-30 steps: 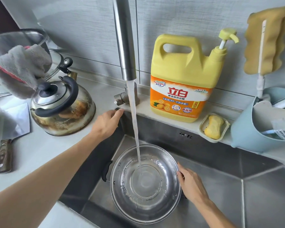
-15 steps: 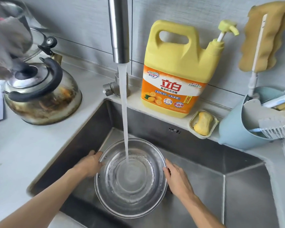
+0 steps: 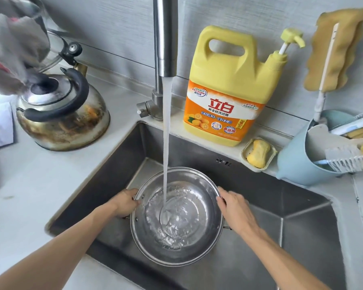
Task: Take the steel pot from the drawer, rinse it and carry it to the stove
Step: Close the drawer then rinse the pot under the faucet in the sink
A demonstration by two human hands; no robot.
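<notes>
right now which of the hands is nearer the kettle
Left. The left hand grips the pot rim on the side facing the kettle; the right hand holds the far rim.

The steel pot (image 3: 177, 216) sits in the sink (image 3: 281, 206), under the tap (image 3: 164, 38). A stream of water (image 3: 167, 132) falls into it. The left hand (image 3: 124, 203) grips its left rim and the right hand (image 3: 234, 206) its right rim. On the bench (image 3: 29, 185) stand a kettle (image 3: 65, 114) and a yellow detergent bottle (image 3: 228, 91).
</notes>
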